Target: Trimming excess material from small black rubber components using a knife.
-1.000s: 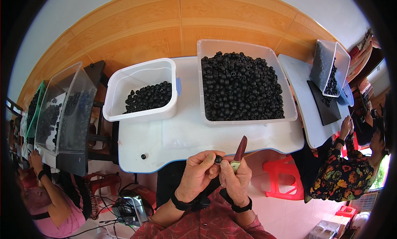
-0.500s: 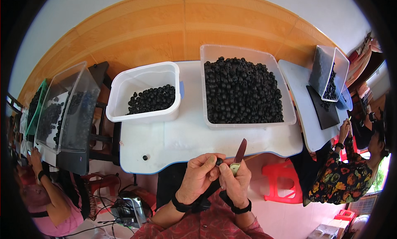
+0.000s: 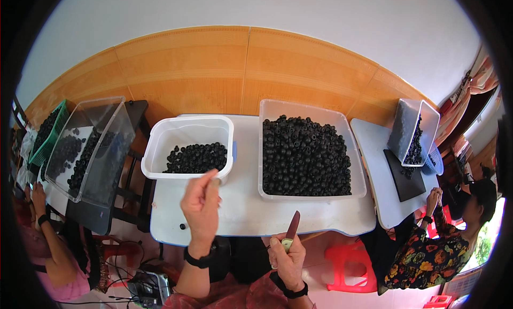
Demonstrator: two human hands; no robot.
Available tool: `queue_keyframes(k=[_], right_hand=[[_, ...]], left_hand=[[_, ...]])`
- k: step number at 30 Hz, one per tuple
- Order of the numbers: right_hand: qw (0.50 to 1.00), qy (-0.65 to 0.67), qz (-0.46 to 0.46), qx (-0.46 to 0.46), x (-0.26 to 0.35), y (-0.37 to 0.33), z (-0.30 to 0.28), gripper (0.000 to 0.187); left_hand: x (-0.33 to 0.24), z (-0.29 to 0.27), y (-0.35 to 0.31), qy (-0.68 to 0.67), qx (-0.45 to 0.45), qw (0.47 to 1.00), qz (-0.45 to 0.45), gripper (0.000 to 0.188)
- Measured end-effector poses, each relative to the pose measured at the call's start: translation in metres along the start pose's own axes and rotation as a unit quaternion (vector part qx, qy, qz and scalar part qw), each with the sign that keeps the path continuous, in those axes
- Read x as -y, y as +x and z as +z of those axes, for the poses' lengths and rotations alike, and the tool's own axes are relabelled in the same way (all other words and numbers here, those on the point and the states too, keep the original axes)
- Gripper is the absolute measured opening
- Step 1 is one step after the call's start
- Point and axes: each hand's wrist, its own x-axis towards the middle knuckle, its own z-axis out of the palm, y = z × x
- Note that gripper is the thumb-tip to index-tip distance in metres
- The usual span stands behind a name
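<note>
My left hand (image 3: 202, 207) is raised over the white table (image 3: 240, 215), fingertips pinched together right at the near rim of a small white tub (image 3: 188, 125). Whether anything sits between the fingers is hidden. The tub holds a shallow layer of dark round fruits (image 3: 195, 158). My right hand (image 3: 286, 255) stays low at the table's front edge, gripping a small knife (image 3: 293, 225) with a reddish-brown blade pointing up. To the right of the small tub stands a large clear tub (image 3: 265, 148) heaped with the same dark fruits (image 3: 305, 154).
One loose dark fruit (image 3: 183, 226) lies on the table near its front left. A tilted clear bin (image 3: 101, 148) and a green basket (image 3: 51, 131) stand at left by a seated person (image 3: 51, 250). At right are another tilted bin (image 3: 414, 132), a person in floral clothes (image 3: 433, 253) and a red stool (image 3: 352, 261).
My left hand has left the right hand and risen forward to the small white tub's rim. The right hand with the knife has stayed near the table edge.
</note>
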Motion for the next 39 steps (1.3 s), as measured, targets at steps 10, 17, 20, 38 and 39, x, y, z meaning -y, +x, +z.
queue_keyframes(k=[10,17,20,38,39], right_hand=[[0.999,-0.033,0.005,-0.036,0.007,0.003,-0.007,0.008],[0.997,-0.04,-0.012,-0.057,0.003,0.004,-0.017,0.009],[0.996,-0.044,-0.013,-0.073,0.003,0.005,-0.018,0.009],[0.992,-0.089,-0.034,-0.082,0.003,0.016,-0.021,0.01],[0.992,-0.088,-0.031,-0.082,0.006,0.018,-0.02,0.01]], left_hand=[[0.011,0.033,0.04,0.278,-0.029,0.932,0.231,0.014],[-0.006,0.1,0.008,0.317,0.193,0.881,0.294,0.012],[-0.009,0.108,0.015,0.404,0.278,0.827,0.276,0.018],[-0.012,0.091,0.021,0.034,0.387,0.92,0.052,0.018],[-0.015,0.084,0.016,-0.083,0.395,0.915,-0.019,0.018]])
